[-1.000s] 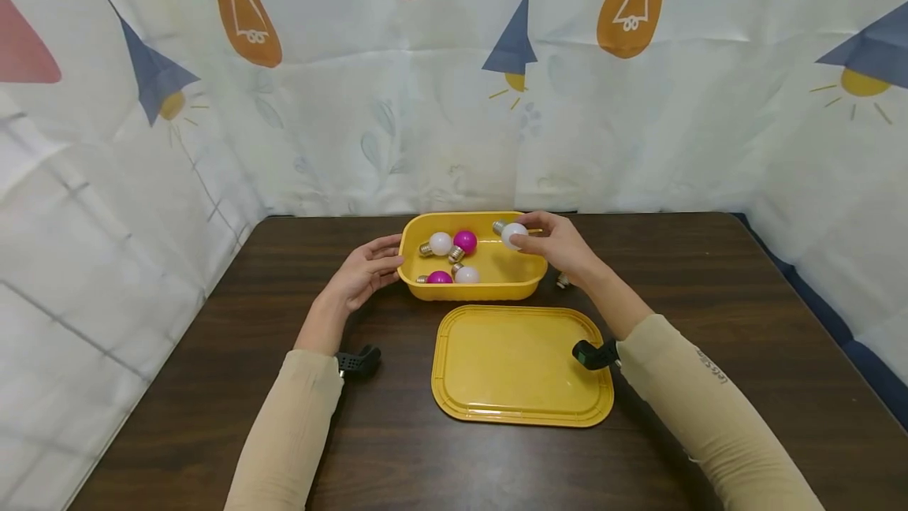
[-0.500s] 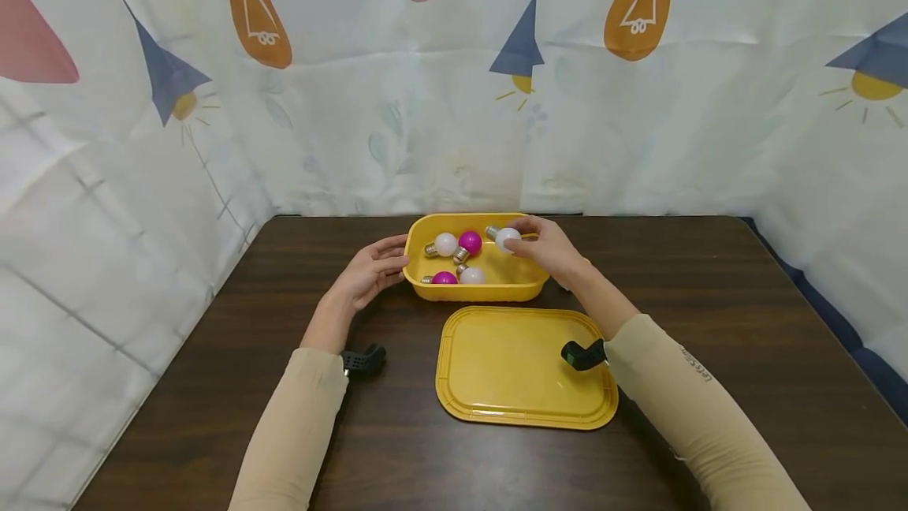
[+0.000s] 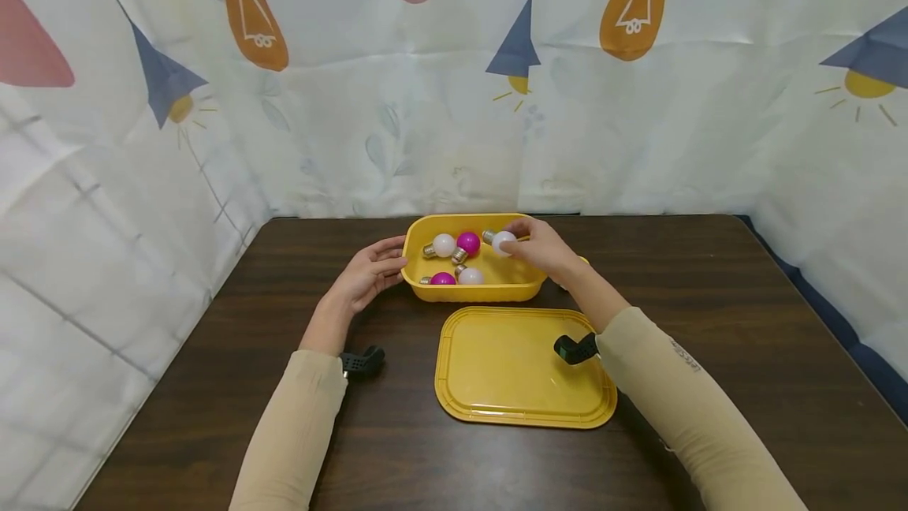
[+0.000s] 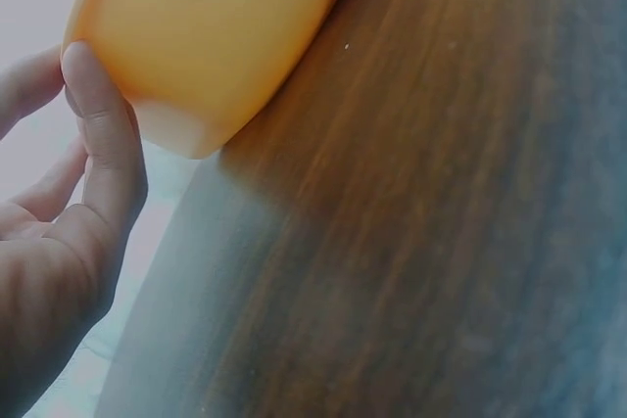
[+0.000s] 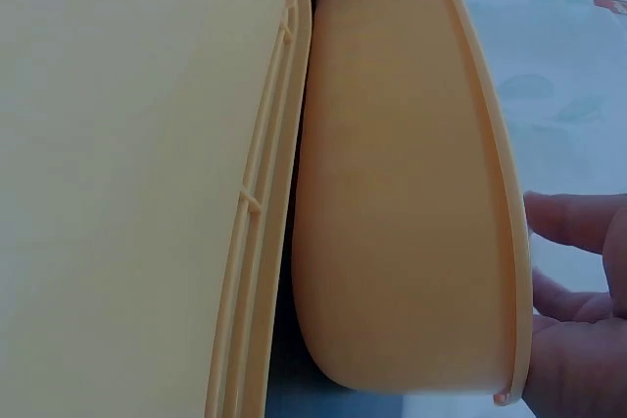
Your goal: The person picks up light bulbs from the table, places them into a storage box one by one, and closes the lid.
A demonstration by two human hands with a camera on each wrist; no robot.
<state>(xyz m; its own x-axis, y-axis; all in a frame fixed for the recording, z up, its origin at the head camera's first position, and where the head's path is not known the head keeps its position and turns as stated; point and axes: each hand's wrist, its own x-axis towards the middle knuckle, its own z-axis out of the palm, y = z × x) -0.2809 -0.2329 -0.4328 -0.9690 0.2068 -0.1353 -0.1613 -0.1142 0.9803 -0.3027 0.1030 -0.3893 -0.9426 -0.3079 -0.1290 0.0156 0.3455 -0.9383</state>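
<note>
A yellow plastic box (image 3: 474, 292) stands toward the back of the table, with white bulbs (image 3: 444, 244) and magenta bulbs (image 3: 468, 243) lying inside. My right hand (image 3: 542, 249) pinches a white light bulb (image 3: 504, 242) by its globe over the box's right end, its metal base pointing left. In the right wrist view, that hand (image 5: 580, 310) shows past the rim and its bulb is hidden. My left hand (image 3: 366, 274) touches the box's left end with relaxed fingers; in the left wrist view its fingertips (image 4: 86, 70) are right at the rim.
A yellow lid (image 3: 525, 369) lies flat on the dark wooden table (image 3: 213, 416) just in front of the box. Beside my right wrist a small yellow piece (image 3: 585, 260) peeks out, mostly hidden by the arm. A printed white curtain (image 3: 426, 132) hangs behind the table.
My right hand has moved slightly left with the white light bulb, further over the box. A metal bulb base seen beside the right forearm earlier is now covered. The left hand stays at the box.
</note>
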